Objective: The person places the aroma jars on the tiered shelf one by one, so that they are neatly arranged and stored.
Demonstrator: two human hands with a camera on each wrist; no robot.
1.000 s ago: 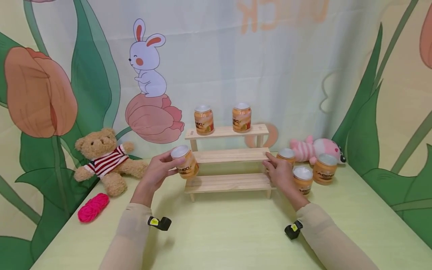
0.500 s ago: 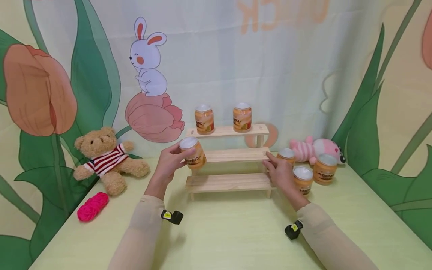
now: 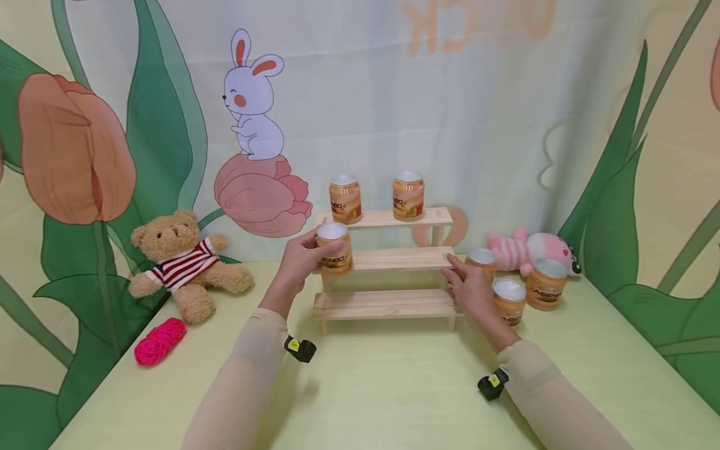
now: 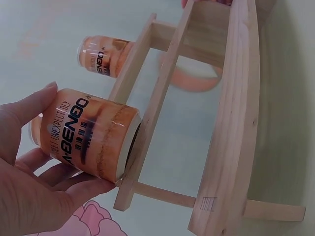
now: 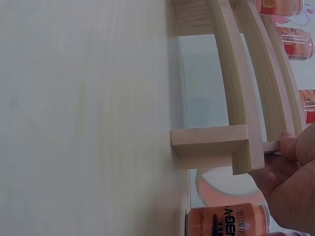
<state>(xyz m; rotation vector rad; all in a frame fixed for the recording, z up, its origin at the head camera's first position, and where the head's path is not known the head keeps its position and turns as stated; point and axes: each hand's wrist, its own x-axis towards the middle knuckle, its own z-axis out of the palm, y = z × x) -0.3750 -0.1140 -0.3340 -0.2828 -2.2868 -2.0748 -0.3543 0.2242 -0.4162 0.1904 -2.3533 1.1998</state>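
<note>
teddy bear point(image 3: 182, 265), pink yarn point(image 3: 160, 341): left of left grip | left grip point(image 3: 296, 265): fingers curled round orange can point(image 3: 334, 251), upright by wooden rack's point(image 3: 388, 304) middle tier point(image 3: 402, 257), contact unclear | two cans point(image 3: 408, 199): top tier point(image 3: 377, 219), beyond left grip | right grip point(image 3: 472, 290): pinching middle tier's right end | three cans point(image 3: 547, 285): right of right grip

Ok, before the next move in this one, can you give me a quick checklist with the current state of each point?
1. Held can secure: ok, left hand has fingers and thumb around it.
2. Rack braced: ok, right hand grips the right end of the middle shelf.
3. Held can's base resting on that shelf: cannot tell.
4. Top-shelf pair upright: ok, spaced apart.
5. All cans on the rack: not ok, three cans stand on the table to its right.
</note>
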